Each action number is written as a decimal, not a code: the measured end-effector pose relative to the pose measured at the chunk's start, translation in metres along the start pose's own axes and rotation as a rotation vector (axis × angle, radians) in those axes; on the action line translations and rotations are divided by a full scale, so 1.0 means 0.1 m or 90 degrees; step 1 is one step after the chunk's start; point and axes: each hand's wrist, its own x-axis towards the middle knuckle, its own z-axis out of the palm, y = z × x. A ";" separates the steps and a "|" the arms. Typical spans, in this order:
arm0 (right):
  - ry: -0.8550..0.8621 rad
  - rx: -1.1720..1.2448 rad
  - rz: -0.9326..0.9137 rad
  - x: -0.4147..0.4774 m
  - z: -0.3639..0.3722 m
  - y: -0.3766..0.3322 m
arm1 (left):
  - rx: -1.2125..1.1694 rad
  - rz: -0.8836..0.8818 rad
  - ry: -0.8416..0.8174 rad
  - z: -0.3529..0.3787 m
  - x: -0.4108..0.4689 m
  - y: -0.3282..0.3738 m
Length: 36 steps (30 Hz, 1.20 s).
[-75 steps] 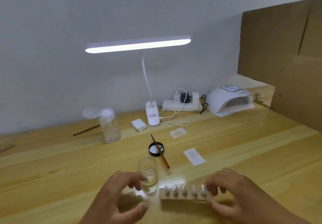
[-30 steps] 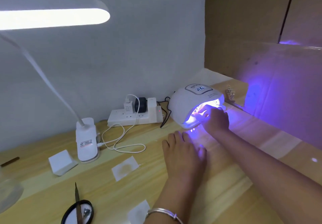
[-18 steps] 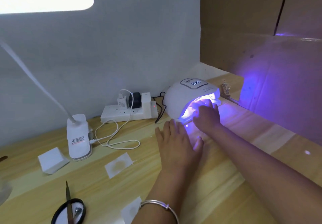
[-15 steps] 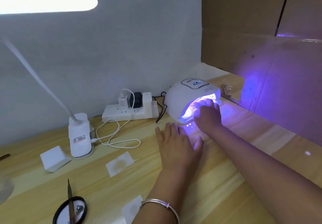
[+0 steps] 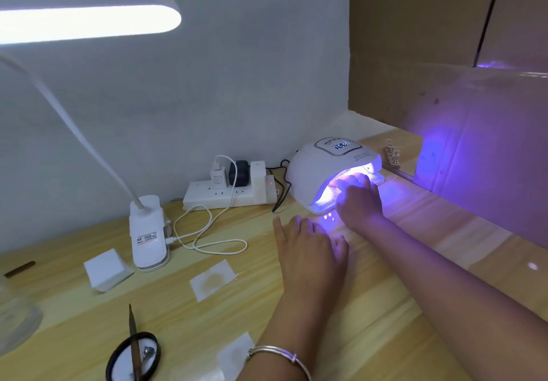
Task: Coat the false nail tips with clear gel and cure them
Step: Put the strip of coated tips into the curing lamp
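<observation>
Violet glow fills the curing lamp (image 5: 314, 173), whose mouth presumably holds the nail tips, hidden behind the right hand (image 5: 360, 199), its grip impossible to tell, while the left hand (image 5: 308, 250) lies flat on the table (image 5: 385, 306): curing seems underway, and next comes a steady withdrawal.

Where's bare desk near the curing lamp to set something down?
Free: the wood right of the right forearm, up to the cardboard wall; also the strip between left hand and stained wipe. Crowded: left of the curing lamp, with power strip, looped cable and desk-lamp base; near-left holds the black-rimmed dish.
</observation>
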 end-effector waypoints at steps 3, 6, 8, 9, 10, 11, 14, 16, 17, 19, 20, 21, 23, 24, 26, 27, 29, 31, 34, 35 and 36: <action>0.021 -0.013 -0.003 -0.01 -0.01 -0.02 | -0.004 -0.001 0.003 0.00 0.00 0.00; 0.084 0.087 0.012 -0.08 -0.07 -0.06 | 0.011 -0.009 -0.019 -0.01 0.00 -0.01; 0.152 0.193 0.054 -0.22 -0.16 -0.09 | 0.017 -0.009 -0.035 -0.02 0.00 -0.01; 0.214 0.239 0.065 -0.31 -0.20 -0.09 | 0.021 -0.006 -0.031 -0.03 -0.01 0.00; 0.294 0.272 0.048 -0.41 -0.26 -0.07 | 0.022 0.000 -0.011 -0.04 -0.02 0.01; 0.367 0.286 0.007 -0.50 -0.32 -0.06 | 0.023 0.008 0.017 -0.04 -0.02 0.02; 0.414 0.353 -0.098 -0.49 -0.55 0.01 | 0.034 0.008 0.050 -0.04 -0.02 0.04; 0.361 0.375 -0.126 -0.29 -0.71 0.02 | 0.038 0.000 0.038 -0.05 -0.02 0.05; 0.322 0.349 -0.139 -0.17 -0.76 0.02 | 0.041 0.000 0.042 -0.07 -0.03 0.04; 0.216 0.262 -0.169 0.06 -0.82 -0.01 | 0.056 0.004 0.056 -0.09 -0.04 0.05; 0.156 0.228 -0.166 0.16 -0.81 -0.02 | 0.061 0.004 0.065 -0.09 -0.04 0.06; 0.109 0.206 -0.154 0.25 -0.80 -0.02 | 0.063 0.003 0.073 -0.08 -0.04 0.05; 0.079 0.178 -0.145 0.36 -0.76 -0.03 | 0.068 0.001 0.077 -0.07 -0.04 0.04; 0.084 0.165 -0.151 0.39 -0.75 -0.03 | 0.070 0.000 0.075 -0.07 -0.04 0.04; 0.089 0.141 -0.157 0.46 -0.75 -0.04 | 0.073 -0.002 0.071 -0.07 -0.03 0.04; 0.084 0.129 -0.160 0.49 -0.75 -0.04 | 0.074 -0.003 0.070 -0.07 -0.03 0.04; 0.070 0.117 -0.162 0.56 -0.77 -0.05 | 0.070 -0.003 0.069 -0.06 -0.03 0.04; 0.064 0.112 -0.164 0.59 -0.77 -0.06 | 0.055 -0.003 0.070 -0.03 -0.02 0.03; 0.052 0.107 -0.159 0.58 -0.77 -0.06 | 0.045 -0.008 0.048 0.00 -0.02 0.02; 0.043 0.087 -0.165 0.59 -0.78 -0.07 | 0.041 -0.008 0.036 0.00 -0.02 0.02; 0.031 0.051 -0.176 0.63 -0.81 -0.08 | 0.037 -0.006 0.026 0.00 -0.01 0.01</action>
